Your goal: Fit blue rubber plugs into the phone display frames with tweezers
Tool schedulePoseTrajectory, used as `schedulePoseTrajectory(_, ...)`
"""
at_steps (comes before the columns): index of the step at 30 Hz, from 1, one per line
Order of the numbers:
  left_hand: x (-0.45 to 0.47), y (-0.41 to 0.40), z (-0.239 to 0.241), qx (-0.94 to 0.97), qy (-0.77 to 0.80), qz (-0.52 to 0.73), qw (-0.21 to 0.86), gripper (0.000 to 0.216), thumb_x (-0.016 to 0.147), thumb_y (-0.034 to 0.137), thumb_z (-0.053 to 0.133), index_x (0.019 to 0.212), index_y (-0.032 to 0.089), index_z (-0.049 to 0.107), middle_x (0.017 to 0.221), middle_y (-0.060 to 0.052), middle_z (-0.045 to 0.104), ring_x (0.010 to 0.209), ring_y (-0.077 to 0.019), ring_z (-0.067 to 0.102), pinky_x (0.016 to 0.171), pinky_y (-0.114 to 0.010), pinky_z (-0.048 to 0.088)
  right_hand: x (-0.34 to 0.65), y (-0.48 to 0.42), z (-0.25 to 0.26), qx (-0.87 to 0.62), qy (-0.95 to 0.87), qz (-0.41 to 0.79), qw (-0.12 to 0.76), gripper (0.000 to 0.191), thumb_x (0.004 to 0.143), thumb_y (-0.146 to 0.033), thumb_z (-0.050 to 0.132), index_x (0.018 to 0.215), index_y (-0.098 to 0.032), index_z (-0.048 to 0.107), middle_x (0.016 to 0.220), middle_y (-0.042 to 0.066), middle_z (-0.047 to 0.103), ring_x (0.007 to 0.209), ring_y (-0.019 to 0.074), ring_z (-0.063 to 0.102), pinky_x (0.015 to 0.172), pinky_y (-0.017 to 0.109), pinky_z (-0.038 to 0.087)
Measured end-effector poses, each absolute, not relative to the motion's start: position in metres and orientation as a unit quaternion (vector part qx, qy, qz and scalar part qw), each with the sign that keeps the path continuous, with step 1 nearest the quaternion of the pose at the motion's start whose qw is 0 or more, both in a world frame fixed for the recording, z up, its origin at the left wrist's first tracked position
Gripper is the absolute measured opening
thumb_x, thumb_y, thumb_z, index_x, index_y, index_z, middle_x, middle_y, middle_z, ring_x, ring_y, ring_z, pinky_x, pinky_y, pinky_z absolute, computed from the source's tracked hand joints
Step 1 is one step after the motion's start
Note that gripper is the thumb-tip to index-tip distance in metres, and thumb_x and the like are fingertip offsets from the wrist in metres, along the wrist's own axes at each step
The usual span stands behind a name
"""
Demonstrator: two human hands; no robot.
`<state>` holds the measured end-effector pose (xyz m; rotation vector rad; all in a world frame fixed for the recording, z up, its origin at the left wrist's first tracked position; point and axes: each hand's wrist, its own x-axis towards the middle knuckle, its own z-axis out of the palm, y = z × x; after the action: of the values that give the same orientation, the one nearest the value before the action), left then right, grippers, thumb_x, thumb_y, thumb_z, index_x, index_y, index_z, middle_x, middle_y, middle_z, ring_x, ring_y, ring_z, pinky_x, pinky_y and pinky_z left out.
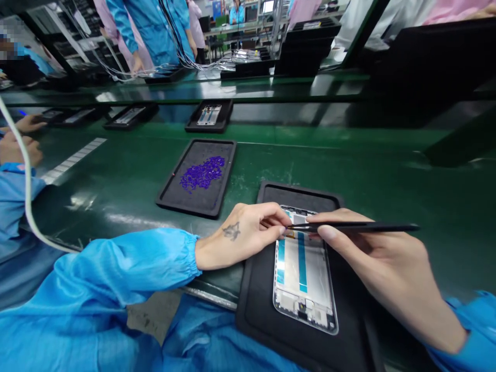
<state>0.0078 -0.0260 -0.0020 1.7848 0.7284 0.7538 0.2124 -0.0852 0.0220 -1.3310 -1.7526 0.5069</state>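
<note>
My right hand [383, 258] grips a pair of slim black tweezers [368, 226] between thumb and fingers, their points aimed to the left. My left hand [248, 230] has its fingers curled, thumb and fingertips drawn together at those points; I cannot tell whether anything is pinched there. Both hands are over the upper end of a silver rectangular phone frame [320, 268] with bright blue strips, which lies in a large black rectangular tray [256, 310] in front of me.

Beyond my left hand, on the glossy green bench [124, 175], sits a shallow black tray with a raised rim [166, 199], holding a loose spread of tiny purple pieces [203, 174] around its middle. Behind it, a smaller black tray [228, 111] holds a pale frame with blue strips [209, 115]. Farther left, another dark tray [149, 114] contains a similar pale panel [129, 116], and past that are more loaded trays near a co-worker's hands [25, 142].
</note>
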Motion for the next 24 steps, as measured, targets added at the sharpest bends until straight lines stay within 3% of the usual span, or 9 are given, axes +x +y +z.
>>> schedulePoseTrajectory(14, 0.007, -0.026, 0.001, 0.797, 0.283, 0.307, 0.437, 0.013, 0.092, 0.015, 0.055, 0.099, 0.017, 0.066, 0.099, -0.002, 0.073, 0.09, -0.0134, 0.071, 0.079, -0.023, 0.056, 0.212, -0.085, 0.025, -0.542, -0.703, 0.211, 0.409, 0.016, 0.093, -0.036, 0.061, 0.09, -0.028, 0.074, 0.095, 0.0, 0.074, 0.086, 0.0208, 0.068, 0.07, 0.03, 0.053)
schedulePoseTrajectory(17, 0.006, -0.025, -0.001, 0.797, 0.274, 0.313, 0.437, 0.016, 0.095, 0.02, 0.054, 0.107, 0.018, 0.064, 0.103, -0.002, 0.073, 0.093, -0.0139, 0.071, 0.08, -0.023, 0.056, 0.215, -0.085, 0.024, -0.547, -0.69, 0.222, 0.419, 0.016, 0.092, -0.037, 0.062, 0.087, -0.027, 0.074, 0.092, 0.001, 0.073, 0.082, 0.0193, 0.068, 0.068, 0.028, 0.053)
schedulePoseTrajectory(20, 0.003, -0.027, 0.003, 0.813, 0.263, 0.336, 0.397, 0.022, 0.098, 0.025, 0.051, 0.118, 0.018, 0.059, 0.112, -0.005, 0.07, 0.101, -0.0147, 0.069, 0.087, -0.026, 0.055, 0.222, -0.08, 0.02, -0.573, -0.633, 0.258, 0.453, 0.019, 0.09, -0.041, 0.066, 0.086, -0.025, 0.075, 0.091, 0.001, 0.073, 0.078, 0.0182, 0.068, 0.066, 0.028, 0.055)
schedulePoseTrajectory(24, -0.002, -0.038, 0.009, 0.915, 0.134, 0.261, 0.276, 0.019, 0.099, 0.03, 0.049, 0.106, 0.016, 0.06, 0.104, -0.007, 0.071, 0.099, -0.0188, 0.066, 0.089, -0.031, 0.051, 0.231, -0.063, 0.012, -0.579, -0.519, 0.337, 0.53, 0.027, 0.082, -0.047, 0.075, 0.088, -0.022, 0.074, 0.09, 0.003, 0.072, 0.078, 0.019, 0.07, 0.076, 0.033, 0.06)
